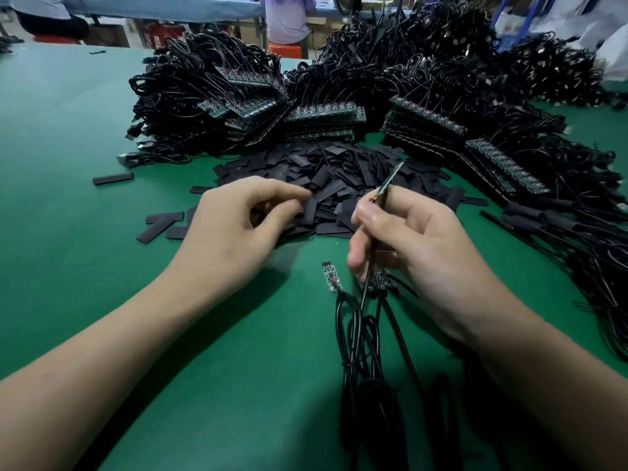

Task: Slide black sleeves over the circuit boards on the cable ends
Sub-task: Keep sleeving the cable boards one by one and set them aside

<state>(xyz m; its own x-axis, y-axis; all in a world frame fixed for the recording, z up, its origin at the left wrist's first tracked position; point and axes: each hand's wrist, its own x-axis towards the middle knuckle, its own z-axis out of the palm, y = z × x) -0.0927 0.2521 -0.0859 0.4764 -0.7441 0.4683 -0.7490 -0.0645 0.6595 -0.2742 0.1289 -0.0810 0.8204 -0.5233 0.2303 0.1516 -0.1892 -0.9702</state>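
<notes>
Cables point(360, 351) below the right hand point(414, 246) are unsleeved. One bare board point(391, 180) is gripped by it; a sleeve point(311, 211) is pinched by the left hand point(238, 229).

A sleeve pile point(339, 178) lies mid frame on the worktop point(68, 130). Cable heaps point(210, 83) fill the frame above it and down the right edge, with board rows point(324, 113) along their near side. Stray sleeves point(113, 178) lie left of the pile. The left hand point(234, 226) is at the pile's lower left edge. To its right, the right hand point(418, 243) grips a board point(390, 180) raised over the pile. Below the hands lie two loose boards point(332, 277), their cables point(367, 368) trailing to the lower edge.
</notes>
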